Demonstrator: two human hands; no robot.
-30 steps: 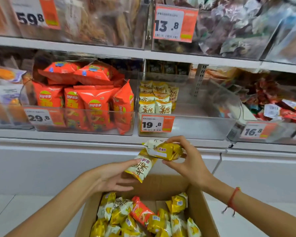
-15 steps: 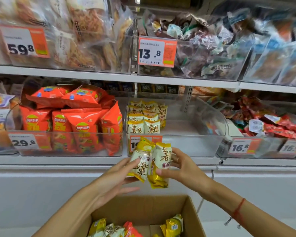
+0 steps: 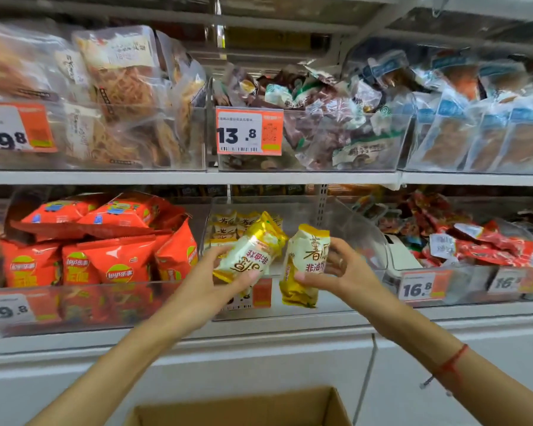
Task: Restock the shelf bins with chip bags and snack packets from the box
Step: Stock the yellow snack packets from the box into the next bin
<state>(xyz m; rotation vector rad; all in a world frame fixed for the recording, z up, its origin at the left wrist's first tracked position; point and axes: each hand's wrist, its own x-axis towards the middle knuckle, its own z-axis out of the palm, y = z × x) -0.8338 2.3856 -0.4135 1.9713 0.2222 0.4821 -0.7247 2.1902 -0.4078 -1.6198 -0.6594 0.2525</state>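
Note:
My left hand [image 3: 210,281] grips a yellow-and-white snack packet [image 3: 253,250], tilted with its top pointing up and right. My right hand [image 3: 342,272] holds a second yellow-and-white packet [image 3: 305,265] upright. Both packets hover over the front wall of the clear middle bin [image 3: 360,241] on the lower shelf. Several matching packets [image 3: 225,226] stand at that bin's back left. The cardboard box [image 3: 246,407] shows only its top rim at the bottom of the view.
A clear bin of red-orange chip bags [image 3: 111,256] stands left of the middle bin. A bin of red packets [image 3: 480,244] stands to the right. The upper shelf [image 3: 197,177] carries full bins with orange price tags [image 3: 248,130].
Both hands rose from above the box to the middle bin's front, each carrying a packet. The packets moved apart. The view tilted up, so the box contents dropped out of sight.

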